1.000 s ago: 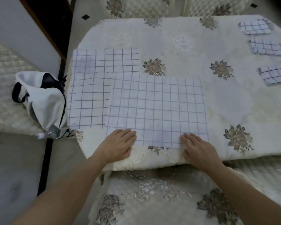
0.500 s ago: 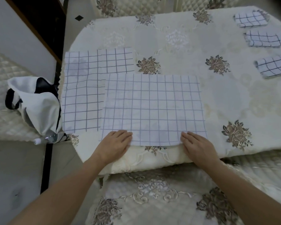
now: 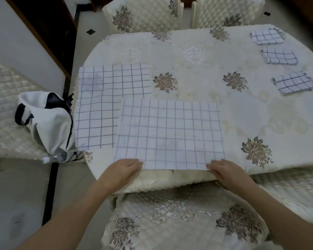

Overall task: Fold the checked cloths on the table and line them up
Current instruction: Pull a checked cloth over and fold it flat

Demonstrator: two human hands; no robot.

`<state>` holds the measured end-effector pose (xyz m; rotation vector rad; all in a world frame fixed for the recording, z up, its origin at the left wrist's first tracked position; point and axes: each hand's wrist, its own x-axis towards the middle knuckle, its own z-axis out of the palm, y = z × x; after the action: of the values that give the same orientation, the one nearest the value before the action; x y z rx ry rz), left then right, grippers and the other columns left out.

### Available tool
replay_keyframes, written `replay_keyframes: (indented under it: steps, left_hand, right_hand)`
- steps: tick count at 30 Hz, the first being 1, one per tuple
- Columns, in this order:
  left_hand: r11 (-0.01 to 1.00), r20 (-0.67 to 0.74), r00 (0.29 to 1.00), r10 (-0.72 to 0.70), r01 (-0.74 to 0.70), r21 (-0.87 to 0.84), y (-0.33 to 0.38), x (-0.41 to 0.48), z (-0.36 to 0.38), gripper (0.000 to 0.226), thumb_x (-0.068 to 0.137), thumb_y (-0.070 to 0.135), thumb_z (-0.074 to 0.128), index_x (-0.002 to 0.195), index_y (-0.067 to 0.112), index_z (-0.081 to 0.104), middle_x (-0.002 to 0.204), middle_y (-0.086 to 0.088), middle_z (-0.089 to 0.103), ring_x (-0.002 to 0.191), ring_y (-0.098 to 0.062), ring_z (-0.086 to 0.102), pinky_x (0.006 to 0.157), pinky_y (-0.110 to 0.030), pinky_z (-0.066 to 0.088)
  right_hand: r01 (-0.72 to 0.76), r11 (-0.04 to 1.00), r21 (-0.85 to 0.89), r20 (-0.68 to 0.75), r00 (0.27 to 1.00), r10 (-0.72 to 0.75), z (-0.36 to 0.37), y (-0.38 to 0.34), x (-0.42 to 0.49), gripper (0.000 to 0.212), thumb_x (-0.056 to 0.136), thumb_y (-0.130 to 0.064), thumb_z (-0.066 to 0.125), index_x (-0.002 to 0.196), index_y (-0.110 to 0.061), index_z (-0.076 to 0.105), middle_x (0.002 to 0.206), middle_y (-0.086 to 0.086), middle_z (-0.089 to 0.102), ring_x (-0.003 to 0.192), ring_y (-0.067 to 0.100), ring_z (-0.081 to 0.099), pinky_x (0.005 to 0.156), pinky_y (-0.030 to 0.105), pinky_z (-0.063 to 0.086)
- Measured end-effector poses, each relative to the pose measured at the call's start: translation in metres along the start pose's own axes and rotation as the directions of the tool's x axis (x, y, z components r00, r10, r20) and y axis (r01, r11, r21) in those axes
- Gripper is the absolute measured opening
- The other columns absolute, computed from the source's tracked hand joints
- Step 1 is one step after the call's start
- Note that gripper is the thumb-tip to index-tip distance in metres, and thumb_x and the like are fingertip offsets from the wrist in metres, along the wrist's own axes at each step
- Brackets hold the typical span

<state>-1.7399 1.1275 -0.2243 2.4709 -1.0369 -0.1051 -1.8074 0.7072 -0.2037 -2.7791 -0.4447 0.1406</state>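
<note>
A large white checked cloth (image 3: 170, 132) lies flat near the table's front edge. My left hand (image 3: 122, 171) pinches its near left corner, and my right hand (image 3: 225, 171) pinches its near right corner, fingers curled at the hem. A second unfolded checked cloth (image 3: 101, 105) lies flat to the left, partly under the first. Three folded checked cloths sit in a row along the far right: the farthest cloth (image 3: 266, 37), the middle cloth (image 3: 279, 55) and the nearest cloth (image 3: 294, 84).
The table (image 3: 197, 83) wears a cream floral cover. A white and black bag (image 3: 45, 120) with a plastic bottle (image 3: 53, 157) rests on a quilted chair at the left. Quilted chairs stand at the back (image 3: 143, 13) and below my arms (image 3: 179, 222).
Both hands slid back from lying flat on the cloth to its near edge, and their fingers have curled onto the corners. The camera view tilted up a little.
</note>
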Motion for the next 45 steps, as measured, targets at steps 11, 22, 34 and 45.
replay_keyframes:
  steps: [11,22,34,45]
  left_hand:
    - [0.935,0.08,0.979,-0.186,0.201,-0.291,0.061,-0.064,-0.044,0.03,0.102,0.045,0.046,0.105,0.028,0.071,0.098,0.028,0.068,0.084,0.015,0.061,0.074,0.0,0.042]
    - [0.899,0.183,0.912,-0.368,0.399,-0.182,0.007,0.011,-0.056,0.043,0.1,0.053,0.038,0.099,0.024,0.069,0.084,0.018,0.066,0.082,-0.002,0.055,0.074,-0.014,0.038]
    - [0.864,0.07,0.862,-0.503,0.503,0.016,-0.053,0.061,-0.027,0.017,0.101,0.029,0.052,0.094,0.02,0.064,0.087,0.008,0.062,0.082,-0.018,0.054,0.077,-0.04,0.048]
    - [0.844,-0.122,0.84,-0.529,0.535,0.027,-0.071,0.074,-0.008,0.01,0.095,0.023,0.064,0.089,0.016,0.065,0.081,0.004,0.062,0.077,-0.021,0.054,0.072,-0.046,0.049]
  right_hand:
    - [-0.155,0.987,0.053,0.312,0.941,0.131,-0.04,-0.024,-0.054,0.025,0.102,-0.048,0.041,0.114,-0.042,0.062,0.085,-0.029,0.059,0.078,-0.001,0.057,0.068,0.02,0.047]
    - [-0.012,0.997,0.073,0.049,0.999,0.008,-0.036,0.012,0.044,0.018,0.094,-0.028,0.059,0.098,-0.018,0.073,0.094,-0.008,0.068,0.086,0.014,0.06,0.069,0.029,0.053]
    - [-0.237,0.967,0.096,0.085,0.97,0.229,-0.006,0.036,0.135,0.009,0.095,-0.03,0.064,0.094,-0.022,0.068,0.094,-0.007,0.059,0.075,0.015,0.056,0.059,0.031,0.047]
    - [-0.403,0.908,0.118,0.061,0.915,0.398,-0.003,0.03,0.146,0.009,0.095,-0.032,0.064,0.093,-0.024,0.068,0.091,-0.01,0.055,0.077,0.014,0.054,0.055,0.024,0.036]
